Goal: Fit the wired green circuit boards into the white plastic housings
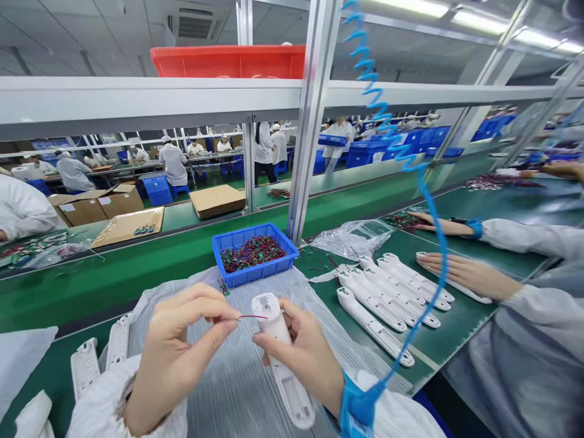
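Note:
My left hand [196,347] pinches a thin dark red wire [252,316] between thumb and fingertips. The wire's far end reaches the top part of a long white plastic housing [292,389]. Wrapped round that housing is my right hand [303,347], with the thumb across its front. The housing tilts, its round-holed end up and its slotted end toward me. A blue wrist strap [358,404] with a coiled cord is on my right wrist. Just beyond my hands a blue bin [255,278] holds many small red, black and green wired parts [250,252].
Several white housings [374,325] lie in a row to the right, where a co-worker's hands [469,274] rest. More white pieces [84,365] lie at left. The blue coiled cord [440,243] hangs across the right side. A metal post [314,121] stands behind the bin.

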`<state>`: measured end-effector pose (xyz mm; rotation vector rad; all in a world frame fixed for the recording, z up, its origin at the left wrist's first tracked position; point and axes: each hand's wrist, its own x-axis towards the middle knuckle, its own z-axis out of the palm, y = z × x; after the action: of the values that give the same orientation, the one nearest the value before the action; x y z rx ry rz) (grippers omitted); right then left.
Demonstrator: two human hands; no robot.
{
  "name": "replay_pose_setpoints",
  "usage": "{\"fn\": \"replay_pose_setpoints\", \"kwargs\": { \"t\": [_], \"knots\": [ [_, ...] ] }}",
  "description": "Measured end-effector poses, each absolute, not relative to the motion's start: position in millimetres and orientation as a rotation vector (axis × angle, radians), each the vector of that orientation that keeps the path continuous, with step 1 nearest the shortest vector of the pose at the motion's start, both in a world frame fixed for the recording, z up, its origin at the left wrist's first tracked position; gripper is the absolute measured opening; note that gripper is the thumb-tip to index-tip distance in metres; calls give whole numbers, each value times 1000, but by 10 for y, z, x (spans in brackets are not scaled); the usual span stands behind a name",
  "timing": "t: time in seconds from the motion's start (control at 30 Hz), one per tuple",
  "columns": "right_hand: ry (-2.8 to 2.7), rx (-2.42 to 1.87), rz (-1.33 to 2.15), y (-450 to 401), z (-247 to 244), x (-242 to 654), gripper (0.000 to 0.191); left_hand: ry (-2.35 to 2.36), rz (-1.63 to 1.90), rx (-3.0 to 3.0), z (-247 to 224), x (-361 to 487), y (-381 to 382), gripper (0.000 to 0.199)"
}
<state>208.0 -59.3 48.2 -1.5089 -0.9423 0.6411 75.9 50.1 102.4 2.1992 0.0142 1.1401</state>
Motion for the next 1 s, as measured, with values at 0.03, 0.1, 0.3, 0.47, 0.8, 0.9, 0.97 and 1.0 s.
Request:
{"fn": "replay_pose_setpoints", "kwargs": {
  "t": [0.03,0.1,0.3,0.47,0.8,0.9,0.97,1.0],
  "knots": [
    [-910,-1505,644,-637,506,2042,19,19,1174,2218,1021,754,465,17],
    [-888,-1544,618,-684,512,1994,17,63,1289,2256,1012,748,412,17],
    [-924,-1632,524,-710,482,1926,16,33,1403,2350,959,809,317,19],
    [-987,-1732,376,-768,584,1871,13,122,1359,2291,906,886,274,25],
    [-950,-1781,336,-787,506,1921,14,237,1181,2112,924,822,344,22],
    [-922,-1784,279,-785,504,1957,16,269,1233,2088,894,817,334,22],
    [-920,-1770,237,-782,514,1982,17,276,1245,2064,892,807,320,21],
    [-918,-1763,215,-781,520,1993,17,287,1245,2043,897,800,311,21]
  ]
}}
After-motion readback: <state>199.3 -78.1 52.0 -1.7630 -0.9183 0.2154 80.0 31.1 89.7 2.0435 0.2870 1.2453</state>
